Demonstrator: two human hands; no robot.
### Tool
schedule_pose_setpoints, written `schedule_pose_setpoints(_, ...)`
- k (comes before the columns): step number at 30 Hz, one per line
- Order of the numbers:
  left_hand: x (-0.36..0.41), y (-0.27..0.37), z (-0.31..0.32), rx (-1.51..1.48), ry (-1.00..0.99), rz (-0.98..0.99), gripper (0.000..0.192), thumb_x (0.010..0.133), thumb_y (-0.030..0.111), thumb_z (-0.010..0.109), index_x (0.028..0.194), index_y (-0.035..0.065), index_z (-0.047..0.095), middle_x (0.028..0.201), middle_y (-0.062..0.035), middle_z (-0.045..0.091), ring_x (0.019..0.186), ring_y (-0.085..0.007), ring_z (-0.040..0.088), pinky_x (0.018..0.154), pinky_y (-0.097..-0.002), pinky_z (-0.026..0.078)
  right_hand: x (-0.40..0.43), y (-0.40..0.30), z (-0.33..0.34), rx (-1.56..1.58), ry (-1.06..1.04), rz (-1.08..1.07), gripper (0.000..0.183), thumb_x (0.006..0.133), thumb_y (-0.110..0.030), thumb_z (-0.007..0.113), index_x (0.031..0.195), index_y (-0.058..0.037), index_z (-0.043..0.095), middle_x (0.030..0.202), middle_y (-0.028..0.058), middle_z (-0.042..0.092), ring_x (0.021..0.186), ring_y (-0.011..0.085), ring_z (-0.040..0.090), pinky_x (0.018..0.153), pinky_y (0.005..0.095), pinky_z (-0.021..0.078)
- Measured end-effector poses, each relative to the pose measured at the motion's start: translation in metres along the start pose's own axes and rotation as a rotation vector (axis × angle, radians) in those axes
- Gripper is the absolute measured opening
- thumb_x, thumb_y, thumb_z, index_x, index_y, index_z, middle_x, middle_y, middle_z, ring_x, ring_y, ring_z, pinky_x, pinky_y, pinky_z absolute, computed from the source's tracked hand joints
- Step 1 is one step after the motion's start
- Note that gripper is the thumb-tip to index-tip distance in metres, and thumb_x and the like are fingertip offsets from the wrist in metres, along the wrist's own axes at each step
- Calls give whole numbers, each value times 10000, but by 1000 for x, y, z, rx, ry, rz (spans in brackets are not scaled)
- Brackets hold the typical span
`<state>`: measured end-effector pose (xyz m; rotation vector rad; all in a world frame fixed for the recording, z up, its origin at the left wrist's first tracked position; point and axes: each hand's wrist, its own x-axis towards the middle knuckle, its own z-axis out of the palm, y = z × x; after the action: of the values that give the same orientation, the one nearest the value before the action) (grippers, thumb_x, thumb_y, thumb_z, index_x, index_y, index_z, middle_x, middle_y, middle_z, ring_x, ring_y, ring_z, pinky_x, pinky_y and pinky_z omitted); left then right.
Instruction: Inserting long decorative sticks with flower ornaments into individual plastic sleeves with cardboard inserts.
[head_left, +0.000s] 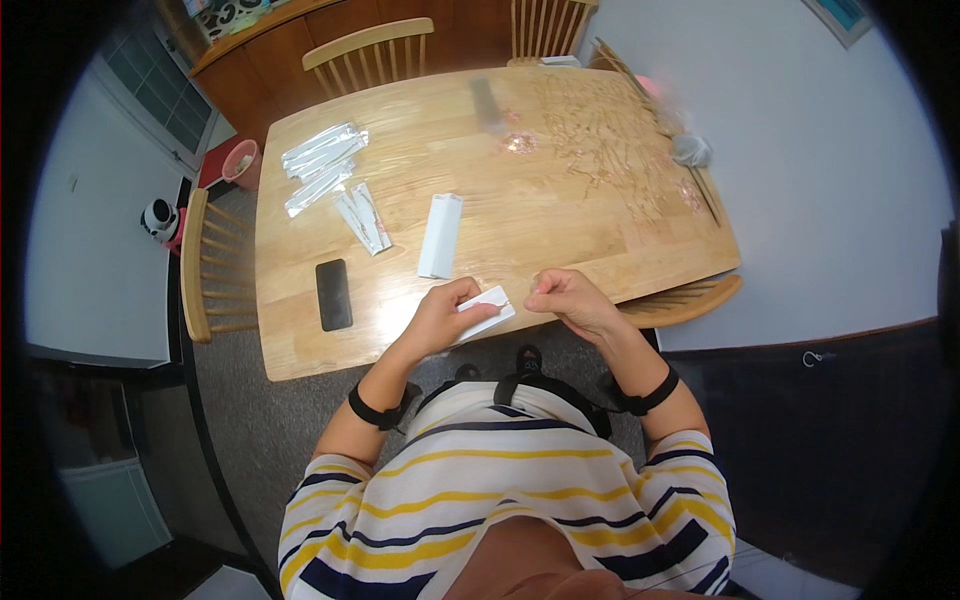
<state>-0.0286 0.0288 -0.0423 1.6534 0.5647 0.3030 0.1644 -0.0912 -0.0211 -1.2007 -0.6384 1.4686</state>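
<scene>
My left hand (444, 315) grips a white card (486, 304) near the table's front edge, its thumb pressed flat on the card's face. A thin strand seems to lie by the thumb tip, too small to make out. Just right of the card, my right hand (574, 300) is raised with thumb and forefinger pinched together. Whether something small sits between those fingertips cannot be told. Ahead of my left hand lies a long stack of white cards (440, 236). Two narrow clear packets (363, 219) with thin contents lie to its left.
Shiny packets (326, 157) are piled at the table's far left, and a black phone (334, 295) lies nearer. Many thin gold-coloured chains (607, 142) spread across the right side, beside a pile of small pink pieces (520, 143). Wooden chairs (196, 270) surround the table (510, 225).
</scene>
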Motion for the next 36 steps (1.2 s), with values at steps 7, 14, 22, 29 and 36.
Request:
schedule_pose_setpoints(7,3,-1,3,-92,20,20,179,787,119,674,712,40,532,662,37,500,635,-40,417,572,-208,354,7,11,2,452,-189,-3,164,879,-124,537,743,-41,501,706,21,479,671,114,425,665,238,373)
schedule_pose_setpoints(14,4,1,1,-77,32,19,173,787,110,670,715,39,530,671,38,510,637,-40,413,581,-202,352,16,6,-2,435,-95,-152,204,908,-148,459,738,-38,487,719,34,455,700,126,415,671,248,357)
schedule_pose_setpoints(22,-4,-22,-13,-91,202,-17,199,799,164,666,707,39,541,650,33,505,615,-43,422,546,-207,347,66,36,-70,-319,411,-19,246,871,-264,522,725,-68,494,684,34,508,604,120,467,571,250,409)
schedule_pose_setpoints(29,-5,-14,-19,-137,236,-65,166,809,131,649,749,42,522,687,34,519,620,-35,427,547,-195,341,137,185,-182,-988,240,252,250,864,-232,510,716,-31,496,525,65,515,434,147,481,413,294,393)
schedule_pose_setpoints(36,-24,-28,-22,-169,295,-86,163,813,119,643,749,39,517,688,32,519,621,-32,426,545,-191,344,128,152,-133,-1122,485,379,261,803,-274,579,763,-17,565,697,159,629,645,251,610,580,347,484)
